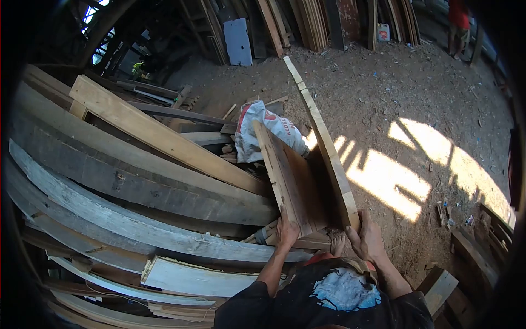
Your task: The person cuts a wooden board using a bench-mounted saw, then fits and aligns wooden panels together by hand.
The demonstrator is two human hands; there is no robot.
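Two wooden boards stand on edge in front of me with a dark gap between them; whether they are joined cannot be told. My left hand (pixel 287 229) grips the near end of the left board (pixel 298 183), which has a pale rough edge and a brown inner face. Fingers of my right hand (pixel 369 238) are wrapped round the near end of the right board (pixel 323 131), longer and with a pale notched top edge. A white printed sack (pixel 268 131) lies just beyond the left board. Part of my bare foot (pixel 337 244) shows below the boards.
Long planks and beams (pixel 164 186) are stacked on my left. More boards (pixel 309 24) lean upright at the back, near a white container (pixel 383 32). Timber pieces (pixel 438 288) lie at lower right. A person in red (pixel 459 22) stands far right on the littered dirt floor (pixel 350 93).
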